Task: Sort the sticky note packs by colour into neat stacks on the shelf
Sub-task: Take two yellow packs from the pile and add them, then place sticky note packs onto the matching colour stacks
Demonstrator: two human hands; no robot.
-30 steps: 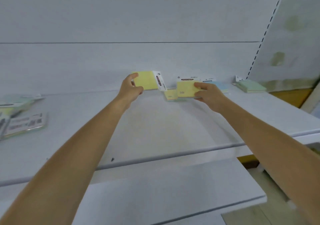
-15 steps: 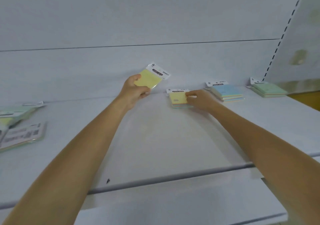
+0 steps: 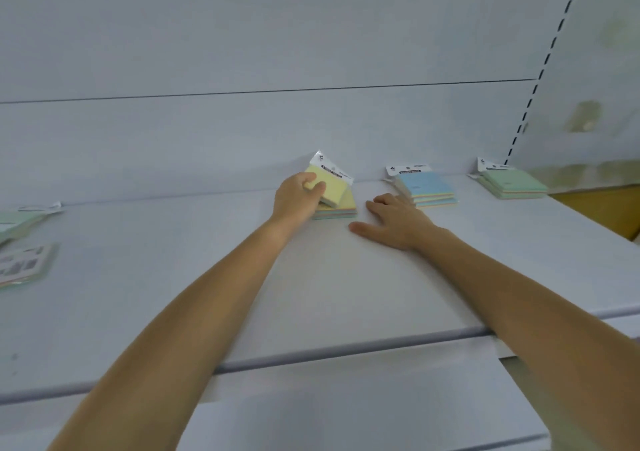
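My left hand [image 3: 298, 198] grips a yellow sticky note pack [image 3: 331, 184] with a white header card, tilted and resting on top of the yellow stack [image 3: 341, 209] at the back of the white shelf [image 3: 311, 294]. My right hand [image 3: 391, 222] lies flat on the shelf just right of that stack, fingers spread, holding nothing. A blue stack [image 3: 424, 187] stands to its right, and a green stack [image 3: 510, 183] sits further right near the upright.
At the far left lie loose packs: a green one [image 3: 17, 222] and one face down showing a printed back [image 3: 24, 267]. The shelf's front edge [image 3: 346, 350] runs across, with a lower shelf [image 3: 346, 409] beneath. A slotted upright [image 3: 540, 69] bounds the right side.
My left hand has brought its yellow pack down and right onto the yellow stack. My right hand let go of the stack and now lies flat beside it.
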